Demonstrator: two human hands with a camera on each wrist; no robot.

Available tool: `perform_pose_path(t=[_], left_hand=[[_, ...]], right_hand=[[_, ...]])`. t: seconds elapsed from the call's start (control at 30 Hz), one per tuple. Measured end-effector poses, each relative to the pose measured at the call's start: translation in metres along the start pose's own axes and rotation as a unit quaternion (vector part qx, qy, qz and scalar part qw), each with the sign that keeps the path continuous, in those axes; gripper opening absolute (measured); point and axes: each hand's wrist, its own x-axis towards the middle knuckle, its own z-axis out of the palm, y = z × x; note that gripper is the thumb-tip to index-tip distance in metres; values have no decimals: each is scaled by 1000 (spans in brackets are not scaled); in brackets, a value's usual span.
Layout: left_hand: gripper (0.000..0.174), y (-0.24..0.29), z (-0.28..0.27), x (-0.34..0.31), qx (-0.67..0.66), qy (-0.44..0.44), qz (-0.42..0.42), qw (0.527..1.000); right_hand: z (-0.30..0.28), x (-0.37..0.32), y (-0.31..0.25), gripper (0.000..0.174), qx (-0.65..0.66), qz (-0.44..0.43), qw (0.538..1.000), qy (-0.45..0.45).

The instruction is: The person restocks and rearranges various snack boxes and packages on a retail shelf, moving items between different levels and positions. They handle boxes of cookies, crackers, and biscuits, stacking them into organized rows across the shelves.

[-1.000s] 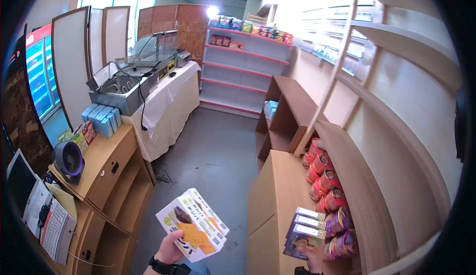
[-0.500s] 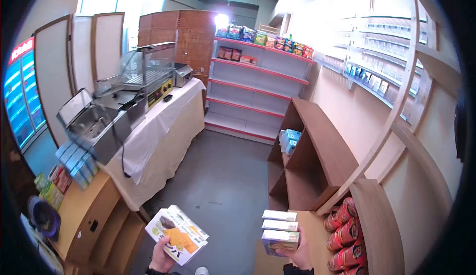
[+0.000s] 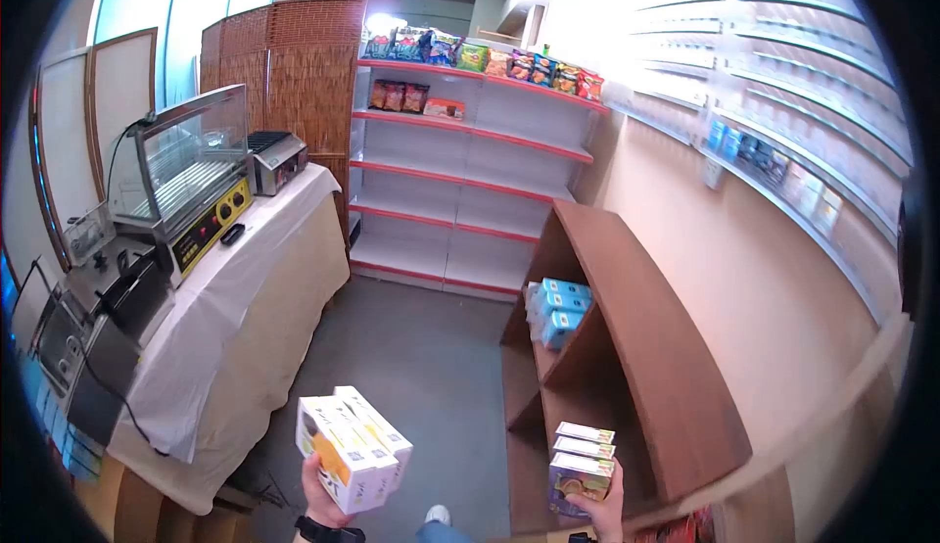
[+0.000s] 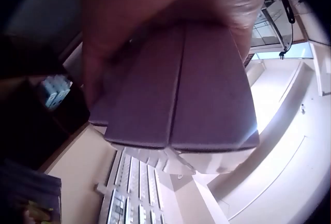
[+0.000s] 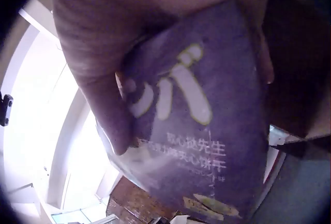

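My left hand grips a stack of white biscuit boxes with orange biscuit pictures, held low over the floor. In the left wrist view the stacked boxes fill the middle in shadow, and the left hand wraps over their near end. My right hand holds three purple biscuit boxes with white ends, in front of the brown shelf unit. The right wrist view has one purple box close up with white lettering; the right hand's fingers curl round it.
Light-blue packs stand in an upper compartment of the brown shelf unit on the right. A white rack with red edges stands ahead, crisp bags on top. A cloth-covered table with cooking appliances lines the left; grey floor lies between.
The view has moved forward, bringing the brown shelf unit and rack closer. The right hand's purple boxes have gone from over the light wooden cabinet to before the brown unit. Both hands keep their boxes.
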Motion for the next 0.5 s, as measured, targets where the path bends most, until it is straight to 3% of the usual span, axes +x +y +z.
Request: perform_pose_path(t=[0.07,0.13,0.17,0.23,0.27,0.3,0.43,0.5], left_hand=[[73,8,20,58,5,-11,33,999],[82,15,22,114,86,-27,120,989],[82,17,21,134,85,-19,122,989],[83,21,15,168,47,23,167,985],[85,23,8,184,69,31,181,981],[85,23,12,199,67,35,186,980],[83,38,-3,261,52,75,218,972],[85,54,0,305,78,56,203,975]], right_hand=[[16,79,11,103,-18,55,996,-69],[49,155,15,103,11,57,993,-107],[65,188,17,102,34,62,988,-138],[93,248,40,101,-76,5,980,-186],[113,274,53,104,-76,19,975,-209],[137,297,64,104,0,53,968,-246],[213,367,116,101,-14,47,936,-347],[240,410,146,100,-89,19,927,-364]])
